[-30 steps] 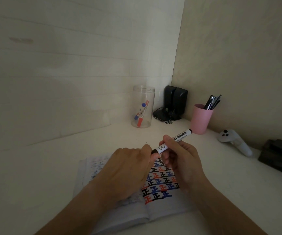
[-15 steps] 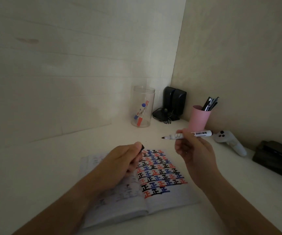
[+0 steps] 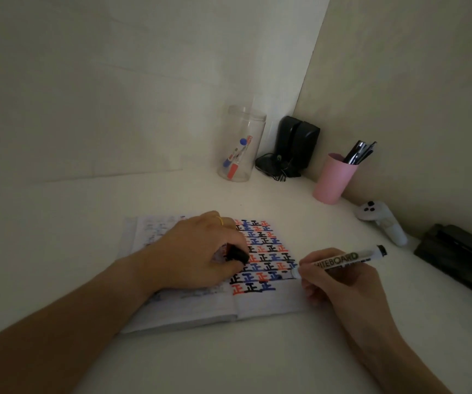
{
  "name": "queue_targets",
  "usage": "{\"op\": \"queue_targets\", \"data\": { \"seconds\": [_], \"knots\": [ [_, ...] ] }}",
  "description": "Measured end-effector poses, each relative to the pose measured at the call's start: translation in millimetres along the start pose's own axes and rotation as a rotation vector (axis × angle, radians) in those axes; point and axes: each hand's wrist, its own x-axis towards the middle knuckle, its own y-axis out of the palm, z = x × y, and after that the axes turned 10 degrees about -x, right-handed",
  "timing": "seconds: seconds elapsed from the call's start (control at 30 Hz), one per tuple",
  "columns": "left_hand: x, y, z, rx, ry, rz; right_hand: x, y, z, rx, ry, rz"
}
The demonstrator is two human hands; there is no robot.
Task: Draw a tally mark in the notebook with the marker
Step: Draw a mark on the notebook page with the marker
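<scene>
Black plastic shows between the curled fingers of the left hand [image 3: 197, 251]: the marker cap [image 3: 237, 255], pinched there while the heel of that hand presses on the open notebook [image 3: 189, 314]. A thin yellow band [image 3: 220, 220] sits on one finger. This hand covers the notebook's middle and much of its left page, hiding part of the rows of marks. The right hand [image 3: 340, 282] grips a whiteboard marker [image 3: 342, 260] in a writing hold, fingers closed around the barrel, which slants up to the right with its printed label facing the camera. Its tip touches the right page at the end of a row of red, blue and black tally characters [image 3: 263, 251], close to the page's right edge. The lowest row holds three characters, with blank paper below and to their right. The notebook lies flat on a white desk [image 3: 257, 365], both forearms reaching over the near edge. Farther back, a clear plastic jar [image 3: 241, 146] holds a blue-capped and a red-capped marker. Beside it in the corner stand two black speakers [image 3: 297, 143] with a tangle of cable. A pink cup [image 3: 332, 179] of dark pens stands to the right, then a white handheld controller [image 3: 382, 223] lies along the wall, and a black case [image 3: 462, 257] sits at the far right, well apart from the writing hand.
</scene>
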Motion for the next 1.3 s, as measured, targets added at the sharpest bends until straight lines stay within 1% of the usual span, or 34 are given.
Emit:
{"op": "queue_targets", "data": {
  "seconds": [0.2, 0.47, 0.67, 0.93, 1.13, 1.3],
  "knots": [
    [0.5, 0.6, -1.7, -0.028, -0.041, 0.023, -0.7, -0.1, -1.9, -0.143, -0.023, -0.037],
    [0.3, 0.4, -2.0, -0.031, -0.042, 0.036, -0.5, 0.0, -2.3, -0.224, -0.003, 0.018],
    [-0.3, -0.3, -2.6, -0.034, -0.050, 0.045, 2.4, -0.2, -6.3, -0.241, 0.049, -0.067],
    [-0.1, -1.0, -3.3, -0.023, -0.054, 0.048, 0.5, -0.5, -3.7, -0.245, 0.033, -0.018],
    [0.1, -0.7, -2.3, -0.022, -0.061, 0.066, 0.7, -1.9, -3.6, -0.214, 0.033, -0.029],
    [0.2, -0.5, -2.2, -0.026, -0.058, 0.064, 3.4, -0.2, -7.2, -0.238, 0.043, -0.045]
  ]
}}
